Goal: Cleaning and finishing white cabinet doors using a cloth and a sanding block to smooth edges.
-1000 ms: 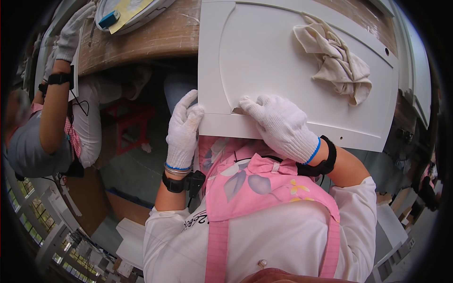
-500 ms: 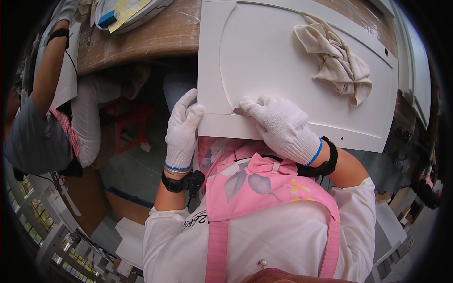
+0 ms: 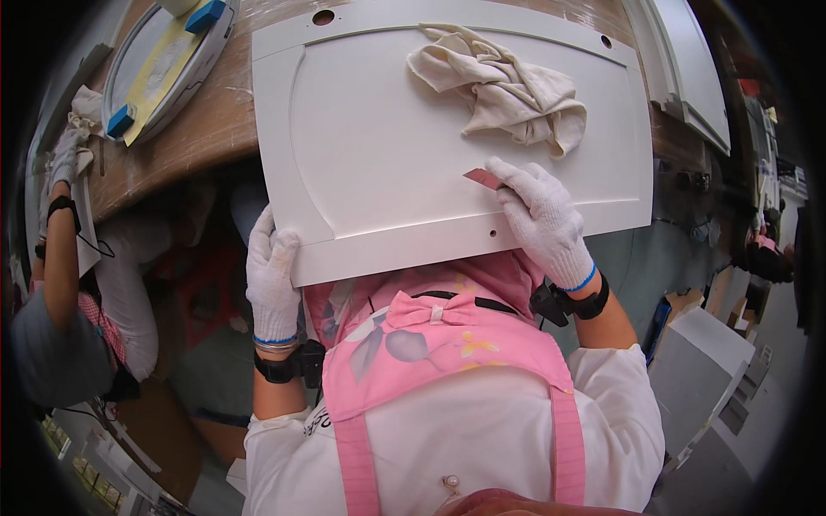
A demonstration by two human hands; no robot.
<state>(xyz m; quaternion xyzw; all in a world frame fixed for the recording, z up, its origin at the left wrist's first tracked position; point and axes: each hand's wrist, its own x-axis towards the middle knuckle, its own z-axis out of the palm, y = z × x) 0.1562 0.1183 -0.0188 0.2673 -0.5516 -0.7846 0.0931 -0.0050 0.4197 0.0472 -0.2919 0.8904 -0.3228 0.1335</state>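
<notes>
A white cabinet door panel (image 3: 379, 155) with a recessed field lies in front of me, its near edge over my lap. My left hand (image 3: 274, 279), in a white knit glove, grips the panel's near left corner. Between the thumb and fingers of my gloved right hand (image 3: 544, 219) is a small folded reddish-brown piece of sandpaper (image 3: 484, 178). That hand is over the near right part of the panel, beside a small hole in the frame. A crumpled beige cloth (image 3: 516, 90) lies on the panel beyond it.
A round white tray (image 3: 225, 39) with yellow paper and blue blocks (image 3: 120, 120) sits on the wooden table (image 3: 194, 142). A co-worker's gloved hand (image 3: 64, 159) is at the far left. More white panels (image 3: 680, 60) stand at the right.
My right hand has moved right, away from the recess's near left corner, and the sandpaper now shows. The view has shifted; my left hand stays at the panel's corner.
</notes>
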